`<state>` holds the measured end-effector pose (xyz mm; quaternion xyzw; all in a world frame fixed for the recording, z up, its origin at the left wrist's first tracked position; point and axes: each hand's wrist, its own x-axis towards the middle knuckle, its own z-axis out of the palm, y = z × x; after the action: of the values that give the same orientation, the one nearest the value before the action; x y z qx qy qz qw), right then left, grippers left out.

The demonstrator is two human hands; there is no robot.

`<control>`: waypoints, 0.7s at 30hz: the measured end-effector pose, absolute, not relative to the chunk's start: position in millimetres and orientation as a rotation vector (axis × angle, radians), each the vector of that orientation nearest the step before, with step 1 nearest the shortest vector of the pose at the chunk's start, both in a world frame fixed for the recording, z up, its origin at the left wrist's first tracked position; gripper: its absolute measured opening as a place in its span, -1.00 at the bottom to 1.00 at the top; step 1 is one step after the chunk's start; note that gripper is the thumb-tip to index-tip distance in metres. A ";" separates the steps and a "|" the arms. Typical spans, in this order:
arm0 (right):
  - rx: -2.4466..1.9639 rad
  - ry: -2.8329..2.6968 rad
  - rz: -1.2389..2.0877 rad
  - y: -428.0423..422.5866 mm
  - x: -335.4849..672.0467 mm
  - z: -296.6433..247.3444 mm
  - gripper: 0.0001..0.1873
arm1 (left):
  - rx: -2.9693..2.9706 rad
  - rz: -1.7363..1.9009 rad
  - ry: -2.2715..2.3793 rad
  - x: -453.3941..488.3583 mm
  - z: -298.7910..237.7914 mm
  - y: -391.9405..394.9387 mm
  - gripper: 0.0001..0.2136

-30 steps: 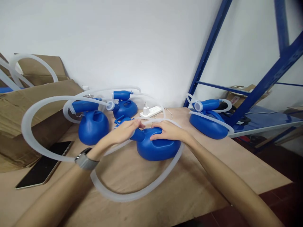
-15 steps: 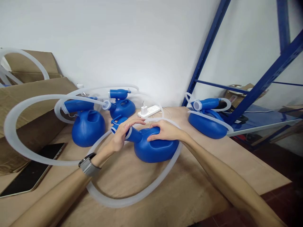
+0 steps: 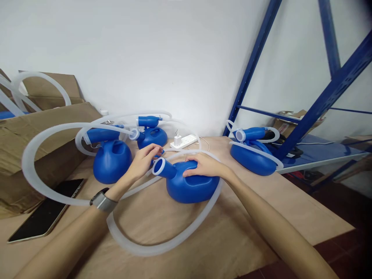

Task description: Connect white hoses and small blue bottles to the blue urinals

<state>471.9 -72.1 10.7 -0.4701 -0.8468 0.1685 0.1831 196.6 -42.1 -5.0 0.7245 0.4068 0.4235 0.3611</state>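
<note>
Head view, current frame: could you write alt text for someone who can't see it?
A person's right hand grips a blue jug from above on a brown table, the left hand beside its open spout. Around them are three similar jugs, translucent hoses and a cardboard box.

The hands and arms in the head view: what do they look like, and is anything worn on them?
They are a person's: left hand and right hand, both ungloved, with no sleeves showing on the forearms. The left wrist wears a watch with a dark case and grey band; nothing shows on the right wrist.
</note>
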 end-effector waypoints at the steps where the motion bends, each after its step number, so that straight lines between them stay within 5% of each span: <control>1: -1.339 -2.413 0.493 -71.1 472.8 12.8 -0.38 | 1.974 1.072 1.162 189.8 -5.4 -36.4 -0.52; 9: -1.187 -2.390 0.841 -41.6 512.5 48.7 -0.37 | 2.685 0.546 1.240 173.0 -32.2 -25.1 -0.64; 15: -1.867 -2.196 0.661 -13.4 569.2 30.5 -0.30 | 2.978 0.420 1.428 174.6 -31.9 -35.3 -0.41; 21: -1.879 -2.287 0.679 -5.4 583.3 -2.1 -0.61 | 3.037 0.406 1.435 171.2 -36.7 -32.7 -0.42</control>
<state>583.3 -5.4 -2.1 -0.6179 -0.7520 0.2234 0.0522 171.2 -32.7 -36.7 0.8910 0.4211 0.1192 -0.1207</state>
